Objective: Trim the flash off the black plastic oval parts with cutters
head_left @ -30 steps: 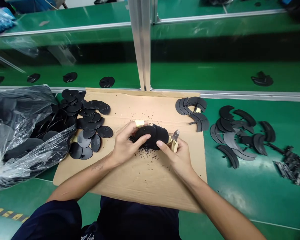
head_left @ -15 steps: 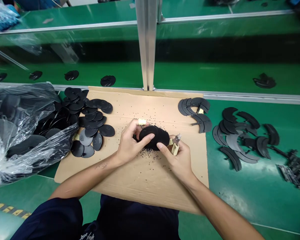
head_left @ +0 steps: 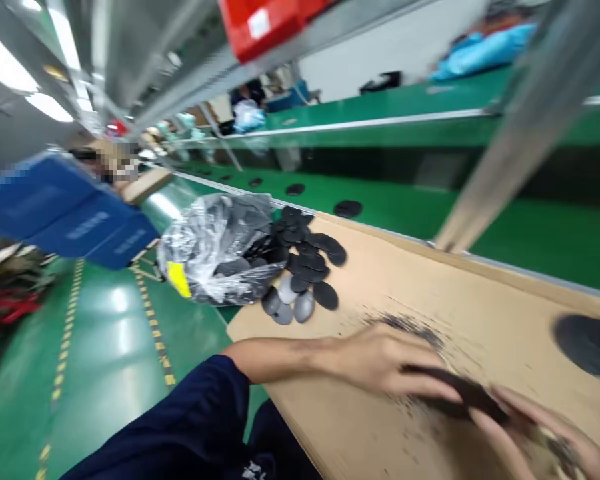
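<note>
A plastic bag (head_left: 215, 250) lies on the counter (head_left: 530, 237), just left of flat discs (head_left: 305, 267) on a cardboard sheet (head_left: 405, 280)

The brown cardboard sheet (head_left: 405, 287) is matt and a little rough. The black plastic discs (head_left: 325, 295) look smooth and matt, and the clear plastic bag (head_left: 215, 247) left of them is thin and glossy. The green floor (head_left: 105, 333) at lower left has a glossy coat, the post (head_left: 530, 133) at upper right is smooth metal, and the sleeve (head_left: 180, 407) at the bottom is dark blue cloth. The dark piece (head_left: 460, 393) at lower right is too blurred to judge.
</note>
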Available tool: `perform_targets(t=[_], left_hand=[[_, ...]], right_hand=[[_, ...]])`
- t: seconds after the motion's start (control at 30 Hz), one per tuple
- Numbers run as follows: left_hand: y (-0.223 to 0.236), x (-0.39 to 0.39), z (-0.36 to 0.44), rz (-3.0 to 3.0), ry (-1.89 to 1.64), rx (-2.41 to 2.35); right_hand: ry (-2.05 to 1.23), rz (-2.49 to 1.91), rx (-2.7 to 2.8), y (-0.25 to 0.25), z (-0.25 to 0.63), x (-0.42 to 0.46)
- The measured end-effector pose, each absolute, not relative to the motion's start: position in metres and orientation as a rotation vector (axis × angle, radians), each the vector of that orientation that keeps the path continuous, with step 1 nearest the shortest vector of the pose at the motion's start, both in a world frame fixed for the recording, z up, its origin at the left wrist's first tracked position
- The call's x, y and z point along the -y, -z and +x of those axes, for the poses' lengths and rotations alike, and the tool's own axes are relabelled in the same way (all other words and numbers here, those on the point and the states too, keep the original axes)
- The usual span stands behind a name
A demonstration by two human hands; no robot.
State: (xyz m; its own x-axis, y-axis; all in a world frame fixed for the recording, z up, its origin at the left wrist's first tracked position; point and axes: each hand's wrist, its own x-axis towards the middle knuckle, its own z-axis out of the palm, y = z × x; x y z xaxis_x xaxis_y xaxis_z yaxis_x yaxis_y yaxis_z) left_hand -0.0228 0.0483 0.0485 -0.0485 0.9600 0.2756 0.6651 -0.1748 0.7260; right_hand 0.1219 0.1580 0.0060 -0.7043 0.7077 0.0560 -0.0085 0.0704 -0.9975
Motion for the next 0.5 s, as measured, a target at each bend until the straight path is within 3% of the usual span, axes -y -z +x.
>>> perform_targets(t=[0.2,0.5], left_hand=[[-0.034,-0.055,-0.038,1.994,-0.859,-1.708],[-0.011,-0.056,-0.024,1.408,-1.257,-1.649]], right_hand=[[-1.685,-0.636,1.75,0.014,-0.008,-0.158],[-1.595,-0.731,1.784,0.003,0.013,-0.166]])
